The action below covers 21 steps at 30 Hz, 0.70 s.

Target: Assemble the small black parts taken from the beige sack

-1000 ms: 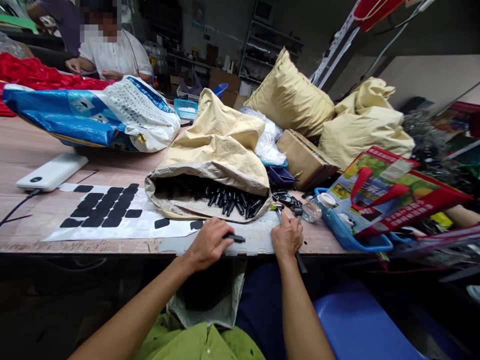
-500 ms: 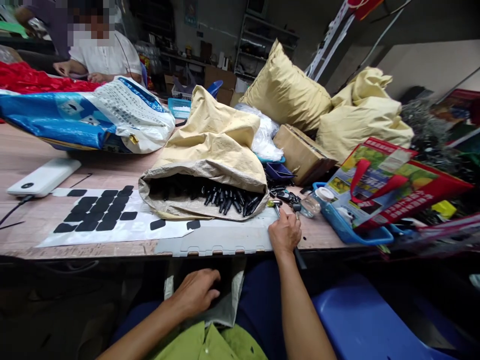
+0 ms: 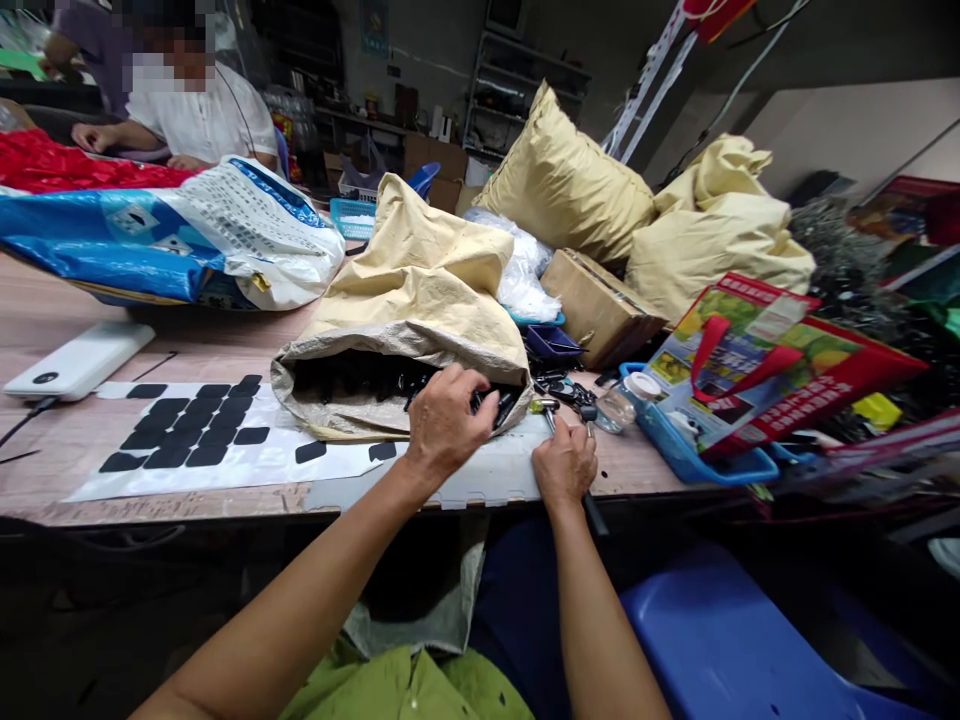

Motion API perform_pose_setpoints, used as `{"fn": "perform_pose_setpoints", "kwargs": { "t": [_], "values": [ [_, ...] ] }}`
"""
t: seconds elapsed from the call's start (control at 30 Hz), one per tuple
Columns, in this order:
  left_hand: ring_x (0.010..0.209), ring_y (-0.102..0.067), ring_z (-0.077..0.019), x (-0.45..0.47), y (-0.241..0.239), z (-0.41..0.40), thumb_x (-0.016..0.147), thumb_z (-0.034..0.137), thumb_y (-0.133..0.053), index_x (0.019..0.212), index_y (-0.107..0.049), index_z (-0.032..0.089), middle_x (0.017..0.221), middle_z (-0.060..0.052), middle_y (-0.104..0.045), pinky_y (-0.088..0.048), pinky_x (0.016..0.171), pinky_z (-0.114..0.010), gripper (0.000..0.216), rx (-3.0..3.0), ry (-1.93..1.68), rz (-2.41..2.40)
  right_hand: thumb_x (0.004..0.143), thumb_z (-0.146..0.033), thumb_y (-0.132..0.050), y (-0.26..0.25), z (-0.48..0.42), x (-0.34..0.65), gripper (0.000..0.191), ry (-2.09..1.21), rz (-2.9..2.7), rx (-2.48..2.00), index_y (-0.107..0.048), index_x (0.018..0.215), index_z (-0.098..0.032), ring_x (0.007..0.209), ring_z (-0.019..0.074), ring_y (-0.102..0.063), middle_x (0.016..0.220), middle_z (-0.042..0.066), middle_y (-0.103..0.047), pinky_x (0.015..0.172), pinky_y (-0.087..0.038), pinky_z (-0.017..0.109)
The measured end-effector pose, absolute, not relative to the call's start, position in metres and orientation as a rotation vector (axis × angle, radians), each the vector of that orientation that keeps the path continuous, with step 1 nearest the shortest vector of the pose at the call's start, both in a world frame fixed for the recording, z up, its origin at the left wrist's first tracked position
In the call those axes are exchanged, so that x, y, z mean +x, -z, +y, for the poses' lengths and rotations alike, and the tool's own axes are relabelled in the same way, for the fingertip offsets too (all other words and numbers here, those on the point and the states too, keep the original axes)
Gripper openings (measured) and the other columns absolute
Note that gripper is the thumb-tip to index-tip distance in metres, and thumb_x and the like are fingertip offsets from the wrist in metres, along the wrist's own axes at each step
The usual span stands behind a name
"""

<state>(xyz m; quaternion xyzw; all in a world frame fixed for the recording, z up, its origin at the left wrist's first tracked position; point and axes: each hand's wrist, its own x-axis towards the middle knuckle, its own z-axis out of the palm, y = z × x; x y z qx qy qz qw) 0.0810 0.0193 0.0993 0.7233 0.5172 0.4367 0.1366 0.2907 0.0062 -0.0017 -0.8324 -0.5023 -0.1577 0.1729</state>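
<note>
A yellow woven sack (image 3: pixel 442 250) lies on the table with its mouth facing me, holding black pen-like pieces (image 3: pixel 506 405). At the mouth is my left hand (image 3: pixel 448 425), its thumb apart from the curved fingers, over these pieces. Its fingertips are partly hidden, and I see nothing held. Right of the sack, my right hand (image 3: pixel 564 462) is closed around a tool with a shiny metal head (image 3: pixel 545 407); its exact kind is unclear. A dark bar shows below that hand. Under both hands lies a grey plastic sheet (image 3: pixel 491 475) at the table edge.
Black rounded patches (image 3: pixel 176 430) lie on white paper at left, beside a white power bank (image 3: pixel 79 360). A blue-and-white bag (image 3: pixel 247 235) stands behind. Rightward are a clear jar (image 3: pixel 616 410), a blue basket (image 3: pixel 675 450) and a red bag (image 3: pixel 750 370). Another person (image 3: pixel 202 110) sits opposite.
My left hand has risen from above my lap to the sack's mouth, over the black pieces. My right hand stays closed on the tool. The view has shifted slightly.
</note>
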Motion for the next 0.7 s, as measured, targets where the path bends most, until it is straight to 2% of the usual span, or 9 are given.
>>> {"fn": "perform_pose_setpoints", "kwargs": {
  "t": [0.07, 0.17, 0.43, 0.7],
  "values": [
    [0.101, -0.056, -0.0295, 0.078, -0.07, 0.04, 0.09, 0.036, -0.062, 0.083, -0.071, 0.018, 0.094, -0.011, -0.061, -0.044, 0.087, -0.041, 0.021, 2.091, -0.971, 1.754, 0.092, -0.017, -0.05, 0.002, 0.007, 0.291, 0.042, 0.445, -1.426, -2.355, -0.066, 0.13, -0.022, 0.101, 0.0274, -0.053, 0.109, 0.013, -0.059, 0.079, -0.043, 0.036],
    [0.107, -0.052, -0.0352, 0.078, -0.037, 0.058, 0.087, 0.034, -0.065, 0.085, -0.072, 0.016, 0.099, -0.015, -0.063, -0.041, 0.088, -0.046, 0.019, 2.156, -0.738, 1.888, 0.091, -0.016, -0.052, 0.002, 0.007, 0.291, 0.043, 0.445, -1.426, -2.349, -0.065, 0.131, -0.022, 0.103, 0.0276, -0.053, 0.11, 0.013, -0.058, 0.08, -0.043, 0.036],
    [0.098, -0.054, -0.0291, 0.043, -0.028, 0.028, 0.084, 0.034, -0.068, 0.079, -0.071, 0.019, 0.09, -0.01, -0.066, -0.042, 0.081, -0.039, 0.016, 2.375, -0.616, 1.764, 0.091, -0.017, -0.052, 0.002, 0.006, 0.29, 0.042, 0.452, -1.42, -2.351, -0.066, 0.129, -0.022, 0.103, 0.0275, -0.053, 0.11, 0.013, -0.059, 0.08, -0.043, 0.036],
    [0.09, -0.055, -0.0219, 0.007, -0.004, 0.0, 0.087, 0.034, -0.068, 0.097, -0.07, 0.022, 0.088, -0.003, -0.064, -0.043, 0.082, -0.033, 0.016, 2.24, -0.801, 1.466, 0.095, -0.023, -0.052, -0.006, 0.008, 0.292, 0.04, 0.306, -1.379, -2.385, -0.065, 0.132, -0.026, 0.104, 0.0268, -0.056, 0.113, 0.012, -0.06, 0.083, -0.043, 0.036]
  ]
}}
